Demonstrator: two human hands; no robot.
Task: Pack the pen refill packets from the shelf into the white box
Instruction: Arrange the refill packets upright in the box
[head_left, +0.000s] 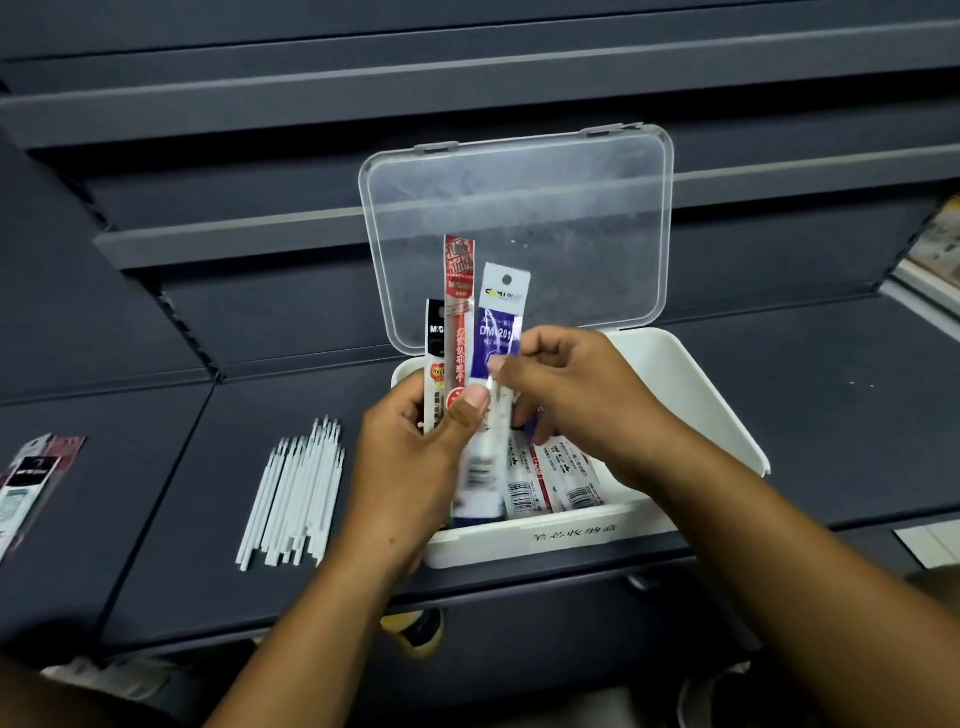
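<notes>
On the dark shelf (831, 415), the left hand (410, 457) grips packets (460, 312) upright over the box (675, 374); the right hand (576, 395) pinches one, probably to drop in.

You are gripping three refill packets fanned in your left hand (410, 457). The black-topped packet (435, 358) is showing "M&G" in white, with "360" on a red burst lower down. The red packet (459, 312) is carrying large Chinese characters at its top and a small "M&G" beneath them. The blue packet (500, 322) is showing "DM-201", cut off by your right hand (571, 395). The white box (571, 532) is bearing Chinese characters on its front wall. The packets in the box (524, 488) are showing barcodes.
</notes>
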